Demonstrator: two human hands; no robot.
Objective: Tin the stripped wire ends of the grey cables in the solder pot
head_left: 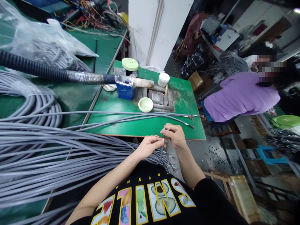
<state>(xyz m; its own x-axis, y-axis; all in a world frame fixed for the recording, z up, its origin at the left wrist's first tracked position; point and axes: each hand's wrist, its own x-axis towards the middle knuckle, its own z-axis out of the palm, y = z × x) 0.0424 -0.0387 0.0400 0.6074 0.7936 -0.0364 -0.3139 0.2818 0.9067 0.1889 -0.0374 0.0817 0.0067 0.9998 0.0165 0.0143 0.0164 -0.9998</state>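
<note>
Close to my body, my left hand (151, 145) pinches the stripped end of a grey cable (161, 153) near a white band. Thin coloured wires fan out of that end, a red one among them. My right hand (175, 135) has its thumb and forefinger pressed together on one of these wires, just right of the left hand. On the green table beyond lie several grey cables (140, 116), their stripped ends pointing right. More grey cables (93, 156) run in a thick bundle from the left, under my left forearm.
A soldering pot (157, 98) is set in the table (185, 93), with a pale green bowl (145, 104), a white jar (163, 79) and a blue box (125, 90) around it. A black hose (42, 67) crosses from the left. A person in purple (241, 95) sits at right.
</note>
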